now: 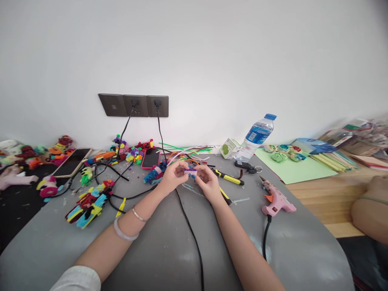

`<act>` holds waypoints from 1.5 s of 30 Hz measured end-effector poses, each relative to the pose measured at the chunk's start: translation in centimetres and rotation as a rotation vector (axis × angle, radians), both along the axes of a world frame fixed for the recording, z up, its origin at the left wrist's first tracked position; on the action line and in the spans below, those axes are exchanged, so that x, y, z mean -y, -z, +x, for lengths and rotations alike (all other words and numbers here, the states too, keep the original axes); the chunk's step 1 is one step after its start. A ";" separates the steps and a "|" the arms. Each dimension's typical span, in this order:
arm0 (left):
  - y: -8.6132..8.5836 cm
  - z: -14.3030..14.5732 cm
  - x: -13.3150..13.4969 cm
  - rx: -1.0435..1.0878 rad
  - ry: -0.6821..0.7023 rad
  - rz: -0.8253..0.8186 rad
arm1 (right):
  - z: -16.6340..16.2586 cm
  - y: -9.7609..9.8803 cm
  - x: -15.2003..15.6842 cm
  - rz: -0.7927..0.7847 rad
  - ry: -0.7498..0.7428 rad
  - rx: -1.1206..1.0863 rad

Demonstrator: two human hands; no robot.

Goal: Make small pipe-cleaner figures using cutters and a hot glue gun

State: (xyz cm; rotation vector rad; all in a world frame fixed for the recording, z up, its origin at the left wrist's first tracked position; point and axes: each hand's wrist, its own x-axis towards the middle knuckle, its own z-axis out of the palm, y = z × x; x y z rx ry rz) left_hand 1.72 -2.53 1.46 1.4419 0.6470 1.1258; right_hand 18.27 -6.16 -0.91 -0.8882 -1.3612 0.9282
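Between both hands, above the middle of the grey table, is a small purple and pale pink piece; its exact kind is too small to make out. My left hand pinches its left end, and my right hand pinches the right end with thumb and fingers. Behind the hands lie several loose pipe cleaners. Just right of my right hand is a tool with yellow and black handles, its head hidden. A blue fuzzy figure lies left of my left hand.
A pink glue gun lies at right, its cord trailing forward. Behind it are keys, a tilted water bottle and green paper. Phones, black cables and colourful fuzzy figures crowd the left. Another person's arm shows far right.
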 end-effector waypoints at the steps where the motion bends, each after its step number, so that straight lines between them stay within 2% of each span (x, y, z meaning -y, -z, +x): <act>1: 0.0 0.0 0.0 0.006 -0.001 0.007 | 0.0 0.0 0.0 0.001 0.006 0.002; 8: 0.5 0.1 0.0 0.043 0.009 0.052 | 0.0 -0.1 0.2 0.002 -0.005 -0.016; 22: 0.3 0.0 0.1 -0.017 -0.025 0.121 | -0.1 0.0 0.0 -0.003 -0.026 -0.080; 34: 0.3 0.2 0.6 -0.035 -0.004 0.067 | -0.1 0.0 0.2 -0.057 -0.044 -0.132; 40: 0.0 0.1 0.6 -0.008 0.027 0.020 | 0.1 -0.2 0.0 0.005 0.042 -0.124; 45: -0.1 0.2 0.4 -0.020 0.022 -0.053 | 0.0 0.0 -0.1 0.035 0.047 -0.097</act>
